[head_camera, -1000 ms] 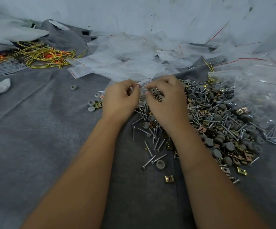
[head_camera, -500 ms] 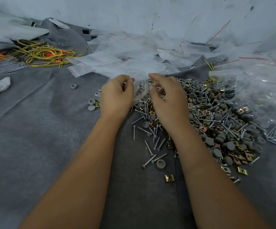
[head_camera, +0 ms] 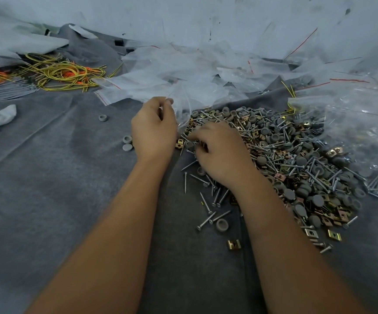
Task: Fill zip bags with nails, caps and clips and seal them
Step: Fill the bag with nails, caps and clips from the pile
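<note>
My left hand [head_camera: 153,130] pinches the clear plastic zip bag [head_camera: 183,109] open beside the heap of silver nails, grey caps and brass clips [head_camera: 292,159]; right hand [head_camera: 219,152] curls there, grasp unclear. Sharp nails may puncture film.

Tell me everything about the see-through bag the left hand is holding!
The bag is thin, clear, crinkly plastic. The left hand pinches its top edge between thumb and fingers, lifting it so it hangs down, its lower part reaching the near edge of the heap of nails, caps and clips. The right hand is just beside it, on the heap. Behind it lies a pile of empty bags. Whether anything is inside is hard to tell.
</note>
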`<action>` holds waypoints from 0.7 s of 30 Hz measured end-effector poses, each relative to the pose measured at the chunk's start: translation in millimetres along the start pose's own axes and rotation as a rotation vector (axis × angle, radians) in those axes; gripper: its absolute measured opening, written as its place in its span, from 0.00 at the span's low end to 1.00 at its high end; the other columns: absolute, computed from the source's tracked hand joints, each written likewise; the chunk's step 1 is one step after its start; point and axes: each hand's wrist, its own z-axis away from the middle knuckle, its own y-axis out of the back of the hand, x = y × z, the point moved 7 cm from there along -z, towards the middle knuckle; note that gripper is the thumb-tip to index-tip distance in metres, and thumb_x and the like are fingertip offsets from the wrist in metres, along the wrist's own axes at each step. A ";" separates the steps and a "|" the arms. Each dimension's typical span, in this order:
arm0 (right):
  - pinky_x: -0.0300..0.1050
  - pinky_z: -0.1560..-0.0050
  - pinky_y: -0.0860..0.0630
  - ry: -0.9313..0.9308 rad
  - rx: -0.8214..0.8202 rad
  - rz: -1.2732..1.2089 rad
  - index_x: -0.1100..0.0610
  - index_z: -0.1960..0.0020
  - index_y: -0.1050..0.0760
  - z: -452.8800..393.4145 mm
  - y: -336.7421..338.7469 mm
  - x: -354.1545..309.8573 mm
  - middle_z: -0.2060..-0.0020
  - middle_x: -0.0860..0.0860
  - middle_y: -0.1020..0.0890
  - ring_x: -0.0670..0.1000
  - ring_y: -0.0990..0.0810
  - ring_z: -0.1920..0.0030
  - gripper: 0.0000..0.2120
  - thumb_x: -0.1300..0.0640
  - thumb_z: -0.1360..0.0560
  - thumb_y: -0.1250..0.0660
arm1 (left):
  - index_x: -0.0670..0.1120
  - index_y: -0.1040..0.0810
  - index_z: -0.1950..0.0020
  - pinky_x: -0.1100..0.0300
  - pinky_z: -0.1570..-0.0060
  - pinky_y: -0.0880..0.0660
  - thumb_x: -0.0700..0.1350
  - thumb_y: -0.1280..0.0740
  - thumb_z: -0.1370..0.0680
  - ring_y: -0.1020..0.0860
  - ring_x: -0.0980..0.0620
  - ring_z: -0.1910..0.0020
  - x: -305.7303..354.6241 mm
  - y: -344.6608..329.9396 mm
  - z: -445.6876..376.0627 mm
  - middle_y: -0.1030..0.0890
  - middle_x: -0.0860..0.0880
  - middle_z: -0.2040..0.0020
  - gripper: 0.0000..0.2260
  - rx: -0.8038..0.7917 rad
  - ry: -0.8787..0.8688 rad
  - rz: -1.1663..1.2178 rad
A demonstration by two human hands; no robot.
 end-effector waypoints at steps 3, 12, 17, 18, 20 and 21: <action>0.49 0.41 0.34 0.034 -0.039 0.076 0.50 0.40 0.20 0.5 -6.6 -3.7 0.44 0.48 0.22 0.53 0.30 0.42 0.14 0.55 0.23 0.38 | 0.47 0.18 0.49 0.59 0.65 0.33 0.45 0.39 0.20 0.29 0.55 0.69 -1.7 -1.6 0.3 0.27 0.55 0.71 0.10 -0.012 0.013 -0.011; 0.48 0.41 0.38 0.114 0.023 0.173 0.56 0.48 0.20 0.6 -4.8 -17.6 0.50 0.50 0.22 0.54 0.29 0.43 0.10 0.55 0.24 0.38 | 0.46 0.18 0.49 0.54 0.63 0.30 0.46 0.39 0.21 0.29 0.51 0.68 -2.0 -6.5 0.6 0.26 0.54 0.70 0.10 -0.053 -0.012 -0.007; 0.47 0.42 0.40 0.133 0.016 0.189 0.56 0.50 0.19 1.4 -5.5 -21.8 0.52 0.49 0.22 0.53 0.29 0.43 0.11 0.54 0.24 0.39 | 0.46 0.18 0.48 0.58 0.64 0.32 0.46 0.39 0.21 0.30 0.53 0.69 -2.3 -7.0 0.8 0.26 0.54 0.69 0.10 -0.059 -0.014 -0.003; 0.47 0.41 0.40 0.128 0.011 0.183 0.56 0.49 0.19 0.6 -5.7 -21.2 0.52 0.49 0.21 0.53 0.29 0.43 0.11 0.55 0.24 0.39 | 0.47 0.18 0.48 0.58 0.64 0.33 0.46 0.38 0.21 0.30 0.53 0.69 -2.6 -6.9 0.5 0.26 0.54 0.69 0.10 -0.058 -0.011 0.002; 0.48 0.40 0.36 0.097 0.035 0.122 0.58 0.49 0.19 -1.0 -2.2 -17.5 0.52 0.51 0.21 0.55 0.28 0.43 0.09 0.60 0.26 0.36 | 0.47 0.18 0.48 0.59 0.65 0.34 0.45 0.38 0.21 0.30 0.55 0.70 -2.8 -6.8 0.4 0.26 0.54 0.70 0.10 -0.061 -0.007 0.007; 0.48 0.40 0.34 0.068 0.073 0.061 0.58 0.50 0.18 -1.4 2.0 -14.7 0.53 0.53 0.20 0.56 0.27 0.44 0.09 0.63 0.27 0.35 | 0.47 0.18 0.48 0.58 0.65 0.33 0.45 0.38 0.21 0.30 0.55 0.70 -2.7 -6.6 0.2 0.26 0.54 0.70 0.10 -0.064 -0.008 0.005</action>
